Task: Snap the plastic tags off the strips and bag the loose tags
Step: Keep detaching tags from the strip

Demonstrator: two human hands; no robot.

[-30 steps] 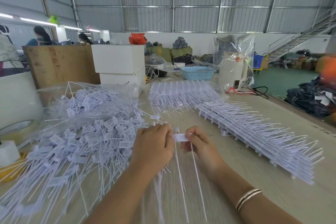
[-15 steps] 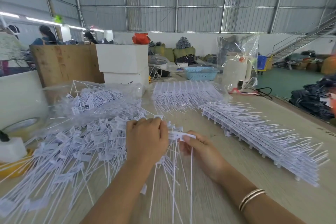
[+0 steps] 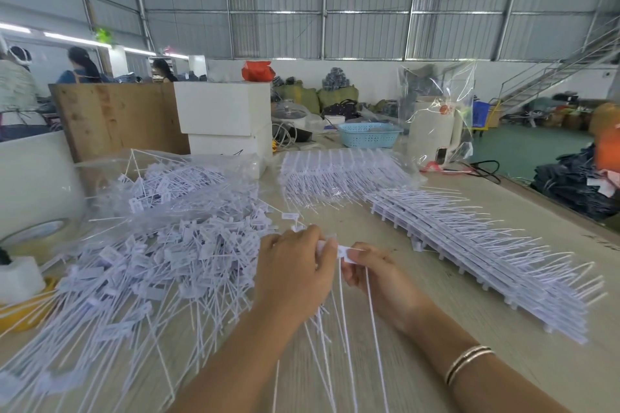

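My left hand [image 3: 295, 273] is curled round the near end of a strip [image 3: 330, 244], knuckles up, bracing it so it cannot twist, and my right hand [image 3: 372, 273] pinches the end tag [image 3: 345, 251] between thumb and fingertips, close against the left, because a short grip at the joint should let the tag break off cleanly, I judge. The thin white tails of the tags hang from my hands toward the near edge of the bench [image 3: 503, 329], free of the surface so nothing snags. The tag itself is a small flat white plastic flag with a long stiff stem; any print on it is too blurred to read. Just left of my hands lies the pile of loose tags [image 3: 151, 265], within easy drop of the left hand, spreading to the near left corner. Behind it, toward the far left, a clear bag [image 3: 174, 184] lies holding more tags, so bagging looks partly done. To the right, the unbroken strips [image 3: 486, 251] lie stacked in a long row running from the middle to the right edge, stems pointing away, and more sit at the far middle.
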